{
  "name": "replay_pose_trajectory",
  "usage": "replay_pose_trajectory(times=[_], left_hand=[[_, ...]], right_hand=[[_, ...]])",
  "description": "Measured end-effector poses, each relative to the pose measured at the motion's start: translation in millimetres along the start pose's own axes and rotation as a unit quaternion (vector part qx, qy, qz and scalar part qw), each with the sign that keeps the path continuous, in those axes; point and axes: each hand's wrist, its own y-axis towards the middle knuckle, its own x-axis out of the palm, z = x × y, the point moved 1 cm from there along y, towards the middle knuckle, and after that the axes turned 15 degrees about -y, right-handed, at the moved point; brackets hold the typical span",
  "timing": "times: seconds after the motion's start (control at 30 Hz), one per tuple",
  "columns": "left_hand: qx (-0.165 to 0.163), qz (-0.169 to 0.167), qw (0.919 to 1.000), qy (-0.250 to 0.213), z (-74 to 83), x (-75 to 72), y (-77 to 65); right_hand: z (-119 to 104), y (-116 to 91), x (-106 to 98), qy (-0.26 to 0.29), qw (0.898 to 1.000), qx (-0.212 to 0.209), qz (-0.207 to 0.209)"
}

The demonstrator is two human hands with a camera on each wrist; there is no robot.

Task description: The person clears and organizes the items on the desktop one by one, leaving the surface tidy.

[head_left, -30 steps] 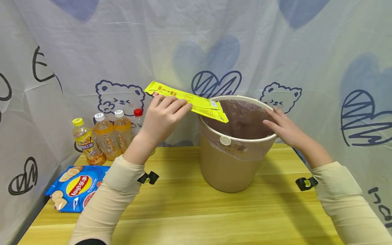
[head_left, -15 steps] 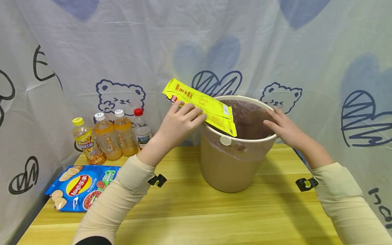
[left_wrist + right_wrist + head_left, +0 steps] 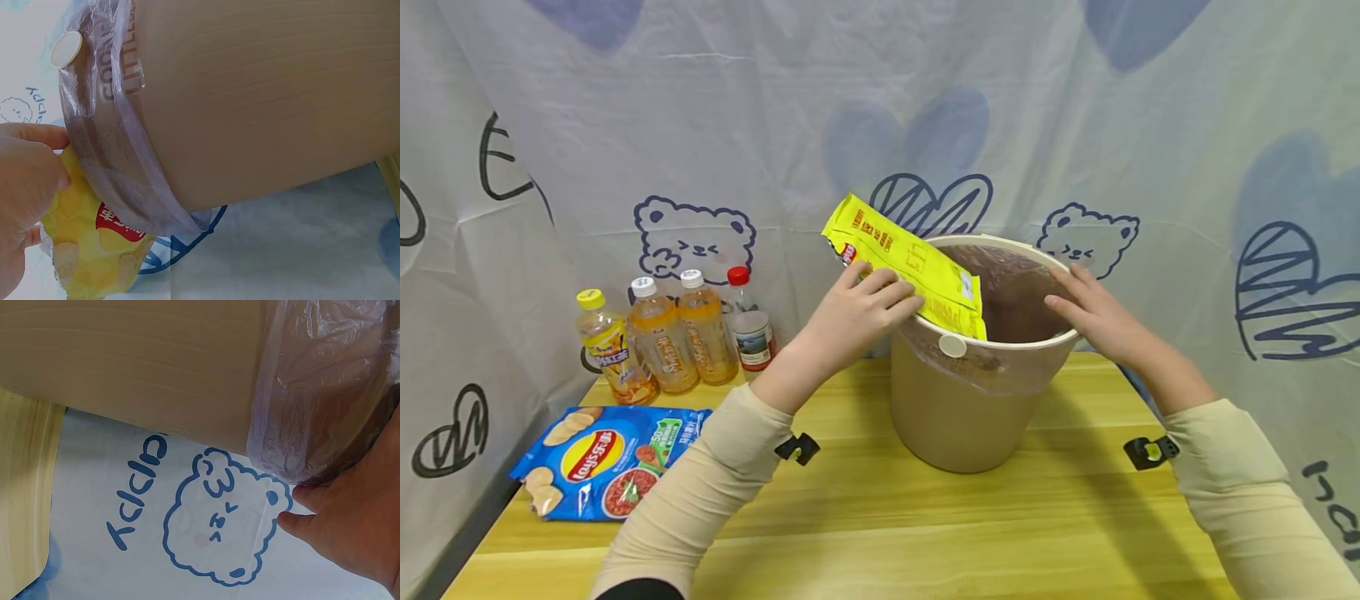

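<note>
My left hand (image 3: 865,312) pinches a yellow chip bag (image 3: 917,267) by its near edge. The bag tilts down to the right, its lower end inside the mouth of a beige trash bin (image 3: 966,425). In the left wrist view, the red logo on the chip bag (image 3: 94,250) shows beside the bin's rim. A clear plastic liner (image 3: 312,381) folds over the rim. My right hand (image 3: 1101,317) rests on the rim's right side with fingers extended. Two of its fingers (image 3: 300,525) show just outside the liner in the right wrist view.
Several drink bottles (image 3: 666,342) stand in a row at the back left of the wooden table (image 3: 865,533). A blue Lay's bag (image 3: 602,462) lies in front of them, partly behind my left forearm. A printed curtain (image 3: 790,125) hangs behind.
My left hand has moved right with the yellow chip bag, and the bag's lower end has dropped into the bin's mouth. The right hand has stayed at the rim.
</note>
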Motion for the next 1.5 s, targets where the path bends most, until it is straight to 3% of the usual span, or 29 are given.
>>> replay_pose_trajectory(times=[0.27,0.83,1.5], left_hand=[[0.008,-0.003,0.9996,-0.027,2.7,1.2,2.1],[-0.006,0.001,0.9994,-0.034,-0.6,2.4,-3.7],[-0.052,0.028,0.9959,-0.069,0.3,-13.1,-39.8]], right_hand=[[1,0,1,-0.003,1.000,-0.003,0.001],[2,1,0,-0.008,1.000,-0.004,0.000],[0,-1,-5,-0.077,0.997,-0.001,-0.018]])
